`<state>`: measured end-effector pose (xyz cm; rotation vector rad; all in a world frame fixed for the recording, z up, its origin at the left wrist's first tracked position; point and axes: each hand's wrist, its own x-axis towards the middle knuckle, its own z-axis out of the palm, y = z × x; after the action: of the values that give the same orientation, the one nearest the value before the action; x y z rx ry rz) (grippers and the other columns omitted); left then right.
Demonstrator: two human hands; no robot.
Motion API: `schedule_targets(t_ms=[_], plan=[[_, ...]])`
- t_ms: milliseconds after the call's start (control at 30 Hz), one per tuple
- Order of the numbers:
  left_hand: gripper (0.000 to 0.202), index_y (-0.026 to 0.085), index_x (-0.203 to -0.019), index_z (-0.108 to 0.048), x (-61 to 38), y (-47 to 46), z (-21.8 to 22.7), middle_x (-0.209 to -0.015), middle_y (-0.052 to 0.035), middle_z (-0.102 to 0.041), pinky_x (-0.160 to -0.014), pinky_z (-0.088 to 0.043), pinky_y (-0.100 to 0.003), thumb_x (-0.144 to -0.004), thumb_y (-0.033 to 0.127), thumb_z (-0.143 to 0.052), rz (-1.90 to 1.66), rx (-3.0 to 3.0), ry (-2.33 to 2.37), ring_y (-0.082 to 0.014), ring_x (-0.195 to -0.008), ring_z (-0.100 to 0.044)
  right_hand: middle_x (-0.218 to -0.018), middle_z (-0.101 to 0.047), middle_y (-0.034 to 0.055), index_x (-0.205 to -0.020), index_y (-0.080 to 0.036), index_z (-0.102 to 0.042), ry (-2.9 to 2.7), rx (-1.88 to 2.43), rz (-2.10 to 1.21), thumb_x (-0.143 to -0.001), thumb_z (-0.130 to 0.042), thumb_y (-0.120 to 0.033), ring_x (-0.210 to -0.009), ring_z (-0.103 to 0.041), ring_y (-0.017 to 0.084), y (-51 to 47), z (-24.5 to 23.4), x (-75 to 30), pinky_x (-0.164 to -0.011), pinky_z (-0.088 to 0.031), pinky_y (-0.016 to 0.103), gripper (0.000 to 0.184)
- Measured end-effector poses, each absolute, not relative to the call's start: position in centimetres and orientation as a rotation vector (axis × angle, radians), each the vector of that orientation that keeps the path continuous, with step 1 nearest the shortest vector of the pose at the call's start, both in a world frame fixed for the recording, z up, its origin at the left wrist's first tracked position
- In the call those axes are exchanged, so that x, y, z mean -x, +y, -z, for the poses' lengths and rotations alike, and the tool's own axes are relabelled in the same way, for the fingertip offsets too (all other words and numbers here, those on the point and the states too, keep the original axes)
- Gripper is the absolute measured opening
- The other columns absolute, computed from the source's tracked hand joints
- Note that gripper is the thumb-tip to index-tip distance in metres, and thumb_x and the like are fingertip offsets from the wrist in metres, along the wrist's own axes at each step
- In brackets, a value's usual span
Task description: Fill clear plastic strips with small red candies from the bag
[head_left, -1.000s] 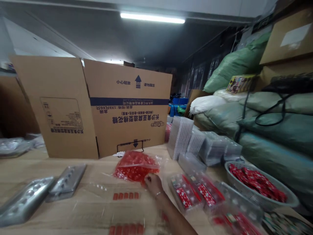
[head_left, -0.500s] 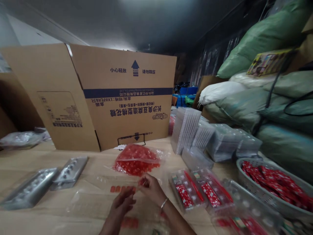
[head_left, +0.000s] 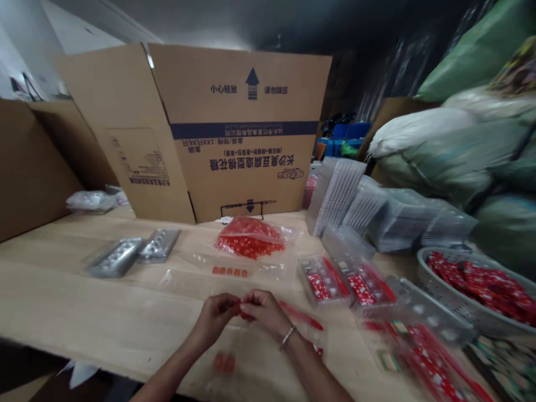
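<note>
In the head view, my left hand (head_left: pixel 216 314) and my right hand (head_left: pixel 264 311) meet above the table, fingers pinched together. Between their fingertips is a small red piece (head_left: pixel 246 316), mostly hidden, its kind unclear. Just beyond lies a row of small orange-red pieces (head_left: pixel 230 272) on clear plastic film. Behind that row is a clear bag of red pieces (head_left: pixel 251 240). Nearer me, below my hands, is a small group of orange-red pieces (head_left: pixel 225 362). A clear tray with a red stick (head_left: pixel 302 316) lies partly behind my right wrist, which wears a bracelet.
A large cardboard box (head_left: pixel 247 134) stands at the back. Clear trays with red packets (head_left: pixel 324 282) lie to the right, before stacked clear trays (head_left: pixel 335 195). A grey basket (head_left: pixel 431 279) holds red packets. Two clear trays (head_left: pixel 115 257) lie left. Sacks (head_left: pixel 427 128) pile up at right.
My hands have drawn back from the row toward me and come together on the red piece. The left hand's looser fingers now pinch. The view has turned left and down.
</note>
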<state>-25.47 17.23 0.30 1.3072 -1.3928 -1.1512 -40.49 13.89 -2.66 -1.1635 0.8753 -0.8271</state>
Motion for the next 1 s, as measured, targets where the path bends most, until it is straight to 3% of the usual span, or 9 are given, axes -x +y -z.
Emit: schedule_targets(t_ms=[133, 300, 433, 567, 700, 833, 1000], plan=[[0.011, 0.019, -0.067, -0.071, 23.2, 19.2, -0.7, -0.066, -0.0017, -0.068, -0.062, -0.042, -0.023, -0.066, 0.023, -0.061, 0.958, -1.369, -1.534, -0.0133, -0.063, -0.058, -0.057, -0.057, -0.0026, -0.064, -0.013, -0.060, 0.875, 1.219, 0.797, -0.057, -0.066, -0.030, -0.053, -0.047, 0.008, 16.1, 1.9, 38.7, -0.056, -0.036, 0.024, 0.019], [0.016, 0.017, -0.068, -0.066, 20.1, 22.3, 0.9, -0.063, -0.0025, -0.066, -0.058, -0.046, -0.022, -0.072, 0.031, -0.059, 0.932, -1.381, -1.560, -0.0142, -0.060, -0.060, -0.060, -0.058, -0.0034, -0.070, -0.015, -0.064, 0.947, 1.371, 0.762, -0.062, -0.063, -0.018, -0.056, -0.048, 0.009, 19.3, 1.5, 36.1, -0.055, -0.037, 0.022, 0.009], [0.011, 0.019, -0.076, -0.069, 18.1, 23.9, 3.2, -0.076, -0.0036, -0.069, -0.067, -0.050, -0.023, -0.076, 0.023, -0.058, 0.860, -1.352, -1.786, -0.0153, -0.071, -0.063, -0.072, -0.063, 0.0014, -0.075, -0.015, -0.066, 1.019, 1.987, 0.578, -0.066, -0.058, -0.010, -0.066, -0.054, 0.012, 20.8, 2.2, 34.9, -0.062, -0.041, 0.024, 0.013], [0.022, 0.020, -0.072, -0.068, 16.6, 23.9, 5.5, -0.077, -0.0053, -0.067, -0.070, -0.051, -0.025, -0.080, 0.016, -0.047, 0.754, -1.265, -1.951, -0.0163, -0.076, -0.063, -0.087, -0.067, 0.0074, -0.081, -0.015, -0.068, 0.970, 2.391, 0.306, -0.074, -0.054, -0.010, -0.083, -0.059, 0.018, 21.1, 3.2, 34.0, -0.075, -0.043, 0.028, 0.016], [0.020, 0.021, -0.078, -0.068, 15.9, 23.8, 6.3, -0.081, -0.0059, -0.067, -0.073, -0.052, -0.026, -0.080, 0.015, -0.049, 0.764, -1.222, -1.956, -0.0173, -0.080, -0.063, -0.084, -0.068, 0.0043, -0.084, -0.017, -0.070, 1.086, 2.250, 0.311, -0.072, -0.058, -0.011, -0.081, -0.059, 0.016, 20.7, 3.5, 33.5, -0.072, -0.043, 0.024, 0.018], [0.019, 0.022, -0.096, -0.066, 15.8, 24.0, 5.9, -0.092, -0.0060, -0.067, -0.078, -0.052, -0.028, -0.082, 0.019, -0.053, 0.830, -1.255, -1.968, -0.0178, -0.087, -0.063, -0.083, -0.066, 0.0034, -0.084, -0.019, -0.073, 1.133, 2.151, 0.312, -0.071, -0.060, -0.009, -0.076, -0.058, 0.015, 20.3, 3.1, 33.7, -0.071, -0.042, 0.024, 0.020], [0.017, 0.021, -0.083, -0.066, 15.9, 23.7, 6.7, -0.086, -0.0061, -0.066, -0.074, -0.052, -0.027, -0.086, 0.020, -0.049, 0.766, -1.216, -1.992, -0.0169, -0.082, -0.063, -0.082, -0.064, 0.0026, -0.087, -0.019, -0.073, 1.058, 1.713, 0.564, -0.073, -0.062, -0.018, -0.078, -0.058, 0.015, 19.2, 3.6, 35.3, -0.073, -0.044, 0.027, 0.019]])
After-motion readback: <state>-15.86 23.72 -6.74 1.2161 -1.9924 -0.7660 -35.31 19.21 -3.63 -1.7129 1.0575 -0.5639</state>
